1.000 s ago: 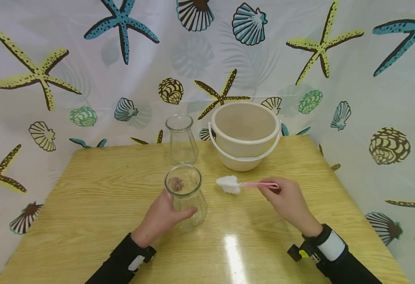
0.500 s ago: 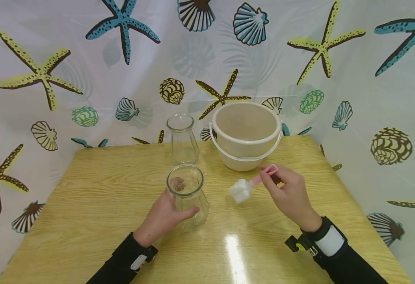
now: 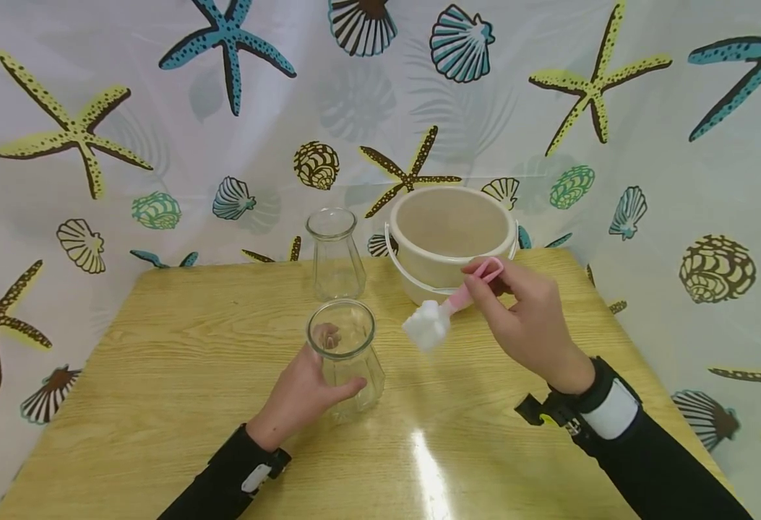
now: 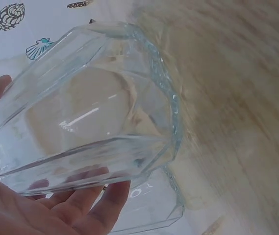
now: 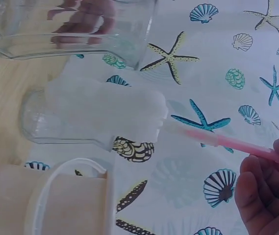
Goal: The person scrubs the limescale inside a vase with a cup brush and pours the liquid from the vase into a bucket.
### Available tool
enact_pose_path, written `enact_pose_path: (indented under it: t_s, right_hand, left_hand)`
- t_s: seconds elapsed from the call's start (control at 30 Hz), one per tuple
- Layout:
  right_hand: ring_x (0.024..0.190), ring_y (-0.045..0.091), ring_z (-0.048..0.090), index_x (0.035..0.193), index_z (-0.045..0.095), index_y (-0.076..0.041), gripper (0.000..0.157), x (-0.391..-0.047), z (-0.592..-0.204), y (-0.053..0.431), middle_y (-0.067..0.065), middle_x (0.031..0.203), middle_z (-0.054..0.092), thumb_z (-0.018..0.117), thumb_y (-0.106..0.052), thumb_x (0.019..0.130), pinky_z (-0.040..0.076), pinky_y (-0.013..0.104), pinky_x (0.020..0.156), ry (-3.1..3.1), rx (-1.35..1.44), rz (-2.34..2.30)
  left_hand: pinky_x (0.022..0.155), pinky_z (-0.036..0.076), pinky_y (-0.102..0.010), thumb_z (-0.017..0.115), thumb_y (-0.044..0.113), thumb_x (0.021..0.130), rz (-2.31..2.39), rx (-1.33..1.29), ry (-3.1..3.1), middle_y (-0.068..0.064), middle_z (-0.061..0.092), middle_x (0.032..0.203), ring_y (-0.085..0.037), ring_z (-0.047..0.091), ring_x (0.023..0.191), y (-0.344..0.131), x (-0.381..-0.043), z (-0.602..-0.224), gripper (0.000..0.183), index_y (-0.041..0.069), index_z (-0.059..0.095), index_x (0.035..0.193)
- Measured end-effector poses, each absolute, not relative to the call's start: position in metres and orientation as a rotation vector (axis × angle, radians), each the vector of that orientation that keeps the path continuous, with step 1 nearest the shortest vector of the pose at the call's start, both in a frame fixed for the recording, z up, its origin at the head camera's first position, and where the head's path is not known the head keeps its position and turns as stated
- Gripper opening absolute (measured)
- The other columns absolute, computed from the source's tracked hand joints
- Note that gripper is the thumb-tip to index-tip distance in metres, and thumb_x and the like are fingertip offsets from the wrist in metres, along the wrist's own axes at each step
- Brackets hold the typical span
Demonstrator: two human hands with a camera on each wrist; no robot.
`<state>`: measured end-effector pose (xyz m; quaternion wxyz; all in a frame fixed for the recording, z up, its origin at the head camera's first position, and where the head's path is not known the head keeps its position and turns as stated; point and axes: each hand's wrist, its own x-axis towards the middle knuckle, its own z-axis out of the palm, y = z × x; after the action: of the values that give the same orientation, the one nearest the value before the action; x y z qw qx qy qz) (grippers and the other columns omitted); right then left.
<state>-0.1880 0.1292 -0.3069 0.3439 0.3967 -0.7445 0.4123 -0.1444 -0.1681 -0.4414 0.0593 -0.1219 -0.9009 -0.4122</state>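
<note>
My left hand [image 3: 302, 397] holds a clear faceted glass vase [image 3: 368, 379] upright on the table, thumb in front and fingers behind. In the left wrist view the fingers [image 4: 92, 203] show below the vase's glass wall. To the right, my right hand [image 3: 532, 321] pinches the pink looped handle of a bottle brush [image 3: 461, 297]. Its fluffy white sponge head [image 3: 428, 326] slants down toward the left, raised beside the held vase's rim. From the right wrist the white head [image 5: 107, 110] overlaps a second vase behind it.
The second glass vase [image 3: 339, 263] stands at the back of the wooden table [image 3: 191, 347]. Right of it, a cream bucket [image 3: 419, 266] with a white handle is partly covered by my right hand. A curtain [image 3: 250, 130] printed with starfish and shells hangs behind.
My right hand has risen and moved toward the bucket. The brush has gone from nearly level to tilted, head lower than handle. The left hand and its vase stay in place.
</note>
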Motion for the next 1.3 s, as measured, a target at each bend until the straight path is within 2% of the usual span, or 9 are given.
enact_pose_path:
  t_s: [0.1, 0.33, 0.57, 0.73, 0.83, 0.97, 1.07, 1.3]
  right_hand:
    - [0.062, 0.01, 0.054, 0.091, 0.068, 0.006, 0.011, -0.193, -0.293, 0.126, 0.011, 0.08, 0.069, 0.066, 0.004, 0.08, 0.047, 0.014, 0.06, -1.901, 1.046, 1.086]
    - [0.058, 0.011, 0.057, 0.091, 0.067, 0.01, 0.011, -0.196, -0.259, 0.108, 0.009, 0.072, 0.066, 0.062, 0.005, 0.083, 0.049, 0.016, 0.059, -1.801, 1.125, 1.195]
    - [0.057, 0.016, 0.053, 0.092, 0.065, 0.012, 0.011, -0.198, -0.243, 0.091, 0.011, 0.07, 0.062, 0.059, 0.007, 0.085, 0.049, 0.018, 0.056, -1.71, 1.241, 1.337]
    - [0.059, 0.014, 0.054, 0.093, 0.065, 0.012, 0.011, -0.199, -0.248, 0.077, 0.01, 0.073, 0.062, 0.06, 0.011, 0.083, 0.05, 0.02, 0.057, -1.729, 1.308, 1.39]
    - [0.061, 0.011, 0.055, 0.093, 0.066, 0.009, 0.011, -0.198, -0.253, 0.07, 0.009, 0.075, 0.064, 0.061, 0.011, 0.083, 0.051, 0.022, 0.057, -1.776, 1.338, 1.367]
    - [0.057, 0.007, 0.049, 0.092, 0.068, 0.003, 0.008, -0.199, -0.261, 0.063, 0.005, 0.078, 0.066, 0.063, 0.004, 0.085, 0.045, 0.025, 0.048, -1.849, 1.373, 1.269]
    - [0.054, 0.006, 0.043, 0.092, 0.068, -0.001, 0.007, -0.2, -0.268, 0.059, 0.001, 0.076, 0.064, 0.064, -0.002, 0.087, 0.039, 0.026, 0.043, -1.921, 1.404, 1.19]
    - [0.055, 0.004, 0.041, 0.091, 0.066, -0.008, 0.006, -0.203, -0.286, 0.05, -0.006, 0.072, 0.056, 0.061, -0.01, 0.091, 0.038, 0.023, 0.047, -2.104, 1.502, 1.074]
  left_hand:
    - [0.083, 0.049, -0.049, 0.076, 0.05, 0.074, -1.225, -0.334, -2.724, -0.011, 0.049, 0.132, -0.019, 0.047, 0.114, -0.167, -0.144, -0.442, 0.083, 0.018, 0.033, 0.138]
    - [0.078, 0.051, -0.046, 0.078, 0.046, 0.072, -1.188, -0.297, -2.703, -0.01, 0.052, 0.128, -0.017, 0.051, 0.108, -0.164, -0.144, -0.442, 0.083, 0.013, 0.036, 0.136]
    - [0.079, 0.051, -0.047, 0.078, 0.044, 0.073, -1.197, -0.304, -2.699, -0.01, 0.053, 0.128, -0.018, 0.05, 0.111, -0.16, -0.146, -0.443, 0.079, 0.018, 0.035, 0.134]
    - [0.078, 0.051, -0.047, 0.078, 0.044, 0.073, -1.226, -0.297, -2.704, -0.009, 0.053, 0.13, -0.018, 0.049, 0.113, -0.157, -0.147, -0.442, 0.079, 0.017, 0.035, 0.134]
    - [0.079, 0.05, -0.046, 0.078, 0.045, 0.072, -1.235, -0.295, -2.706, -0.006, 0.051, 0.131, -0.015, 0.049, 0.112, -0.155, -0.147, -0.443, 0.083, 0.021, 0.033, 0.137]
    - [0.082, 0.049, -0.045, 0.079, 0.048, 0.07, -1.239, -0.296, -2.704, 0.0, 0.052, 0.129, -0.01, 0.048, 0.111, -0.154, -0.147, -0.443, 0.089, 0.025, 0.031, 0.141]
    - [0.083, 0.049, -0.044, 0.08, 0.049, 0.068, -1.249, -0.293, -2.696, 0.003, 0.055, 0.125, -0.007, 0.049, 0.109, -0.155, -0.147, -0.442, 0.09, 0.024, 0.033, 0.14]
    - [0.082, 0.05, -0.043, 0.082, 0.051, 0.065, -1.281, -0.265, -2.693, 0.009, 0.057, 0.117, -0.004, 0.051, 0.103, -0.156, -0.147, -0.44, 0.085, 0.027, 0.038, 0.134]
